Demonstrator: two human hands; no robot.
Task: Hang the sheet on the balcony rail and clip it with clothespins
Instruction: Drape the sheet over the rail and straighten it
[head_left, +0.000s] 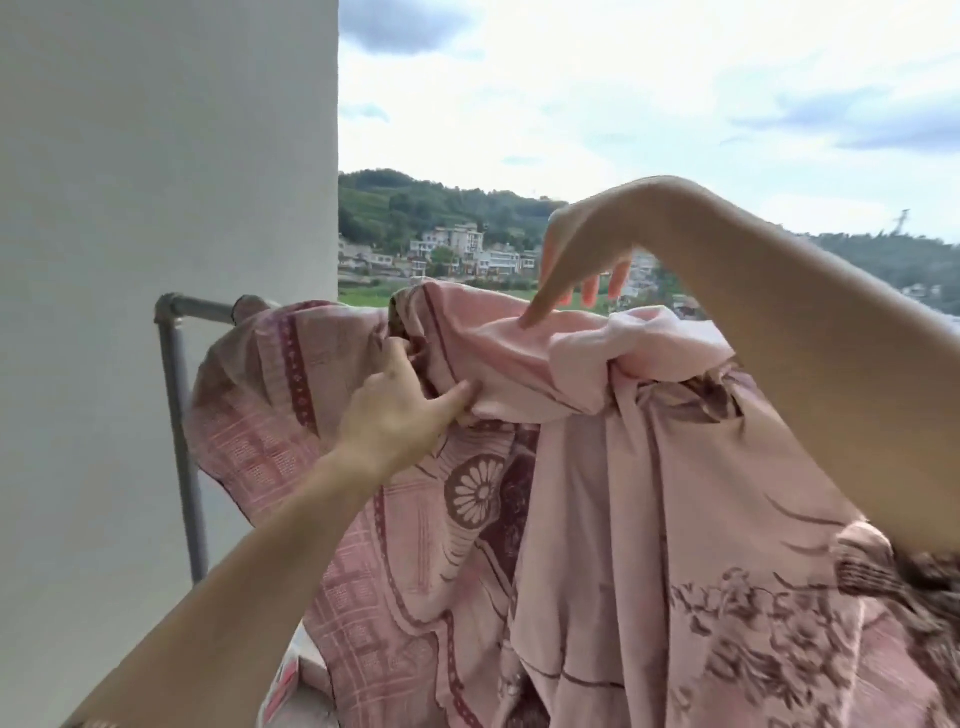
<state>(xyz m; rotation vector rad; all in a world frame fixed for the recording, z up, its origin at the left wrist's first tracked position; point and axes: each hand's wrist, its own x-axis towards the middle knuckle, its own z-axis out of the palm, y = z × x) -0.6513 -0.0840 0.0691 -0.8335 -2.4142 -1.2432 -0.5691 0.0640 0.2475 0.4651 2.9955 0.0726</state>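
Observation:
A pink sheet (571, 519) with dark red borders and flower patterns lies bunched over the grey metal balcony rail (202, 307), hiding most of it. My left hand (400, 410) grips a fold of the sheet near the top, thumb and fingers pinching the cloth. Higher up and to the right, my right hand (576, 260) hovers above the bunched top edge with fingers pointing down, the forefinger tip touching the fabric. No clothespins are in view.
A white wall (166, 208) stands close on the left, where the rail's corner joint and its vertical post (182, 441) meet. Beyond the rail lie open air, hills and distant buildings (457, 254). A pale object shows at the bottom left under the sheet.

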